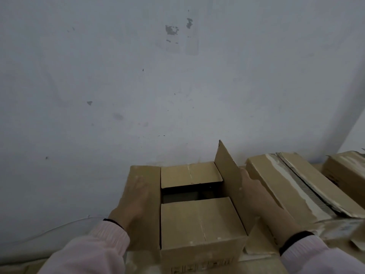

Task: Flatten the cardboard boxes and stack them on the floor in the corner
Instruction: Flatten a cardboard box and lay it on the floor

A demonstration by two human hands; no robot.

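A brown cardboard box (199, 224) stands right in front of me with its top flaps partly open and a dark gap between the two inner flaps. My left hand (134, 198) lies flat, fingers spread, on the left outer flap, which is pushed outward. My right hand (258, 196) lies against the outside of the right outer flap (227, 173), which stands upright. To the right lies a second box (292, 186), shut, with torn tape along its top seam. A third box (347, 169) shows at the right edge.
A scuffed white wall (158, 86) rises close behind the boxes. A wall corner (353, 131) shows at the far right. Flat cardboard and torn scraps (260, 248) lie under and between the boxes. Pink sleeves cover both of my forearms.
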